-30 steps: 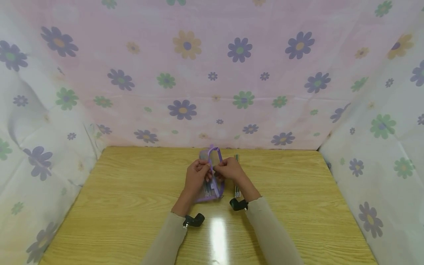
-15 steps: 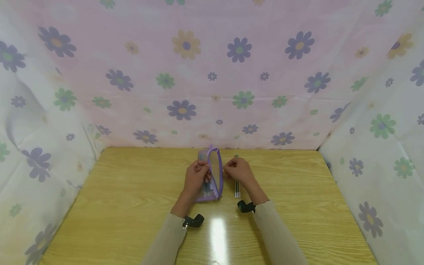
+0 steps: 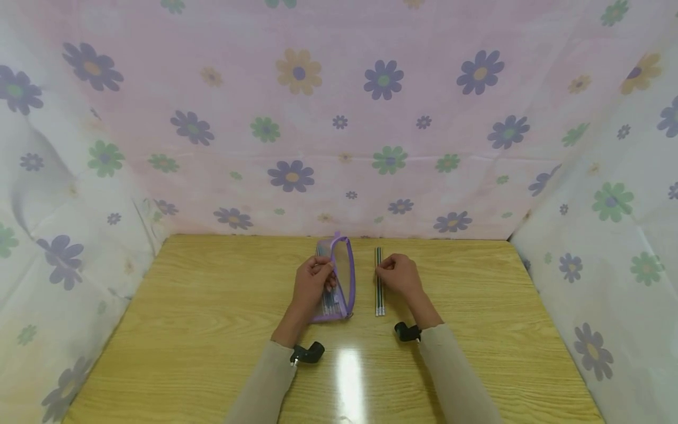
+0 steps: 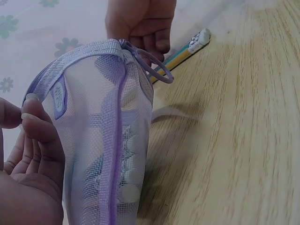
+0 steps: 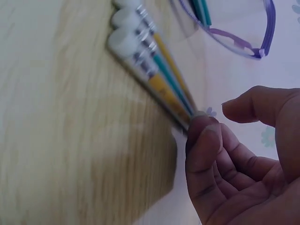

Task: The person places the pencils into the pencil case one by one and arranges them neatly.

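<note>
A purple-trimmed mesh pencil case stands near the back of the table, its zipped mouth gaping toward the right. Several pencils show through its side. My left hand pinches the edge of the mouth between thumb and fingers. To the right of the case, three pencils lie side by side with their white eraser ends toward me. My right hand is over their middle, fingertips right at the pencils. In the right wrist view the thumb stands apart from the bent fingers, with nothing gripped between them.
The wooden table meets a flowered cloth close behind the case, with more cloth on both sides. Black wrist cameras sit on both wrists. A zipper pull ring hangs from the case's near end.
My right hand has left the mouth of the pencil case and moved right to the loose pencils. The mouth is spread wider, while my left hand has kept its place on the edge.
</note>
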Demonstrator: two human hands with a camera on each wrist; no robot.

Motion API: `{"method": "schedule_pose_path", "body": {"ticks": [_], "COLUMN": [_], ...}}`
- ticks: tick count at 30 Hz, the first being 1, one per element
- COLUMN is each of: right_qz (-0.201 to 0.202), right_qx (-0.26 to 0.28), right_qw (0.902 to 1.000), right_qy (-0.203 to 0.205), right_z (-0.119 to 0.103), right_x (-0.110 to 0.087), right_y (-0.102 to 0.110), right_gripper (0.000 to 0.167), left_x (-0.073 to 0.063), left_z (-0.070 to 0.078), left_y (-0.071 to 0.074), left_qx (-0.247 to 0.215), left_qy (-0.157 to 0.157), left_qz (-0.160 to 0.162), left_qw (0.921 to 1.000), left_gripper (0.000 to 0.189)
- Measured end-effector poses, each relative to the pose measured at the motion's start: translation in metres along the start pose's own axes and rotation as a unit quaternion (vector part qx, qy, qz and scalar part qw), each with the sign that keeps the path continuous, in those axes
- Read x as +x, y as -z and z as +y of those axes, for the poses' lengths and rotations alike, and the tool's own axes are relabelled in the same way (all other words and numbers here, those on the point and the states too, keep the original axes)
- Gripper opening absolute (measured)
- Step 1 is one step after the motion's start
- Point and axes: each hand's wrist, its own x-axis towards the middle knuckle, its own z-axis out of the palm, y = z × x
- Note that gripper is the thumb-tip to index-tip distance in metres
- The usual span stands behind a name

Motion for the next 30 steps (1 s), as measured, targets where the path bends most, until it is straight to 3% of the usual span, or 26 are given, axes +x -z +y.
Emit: {"method": "schedule_pose_path", "body": {"ticks": [9, 17, 25, 30], "right_qz": [0.011, 0.005, -0.007, -0.004], "right_qx": [-0.037, -0.058, -0.123, -0.151], "right_qw": [0.9993, 0.9982, 0.9898, 0.9834], "right_qy": [-0.004, -0.016, -0.073, -0.101], "right_z": [0.013, 0.008, -0.001, -0.008], "right_x": [0.001, 0.0, 0.004, 0.006], "right_y": [0.005, 0.006, 0.002, 0.0], "right_gripper": [0.017, 0.023, 0.041, 0.039], "left_x": [-0.001, -0.001, -0.001, 0.0], "left_z": [0.001, -0.002, -0.004, -0.004], "left_y": [0.001, 0.001, 0.002, 0.002], "left_qx": [0.006, 0.008, 0.008, 0.005], "left_qy": [0.001, 0.007, 0.005, 0.004], "left_qz": [-0.004, -0.003, -0.003, -0.004], "left_qw": [1.0, 0.9999, 1.0, 1.0], "left_gripper": [0.016, 0.015, 0.015, 0.015]}}
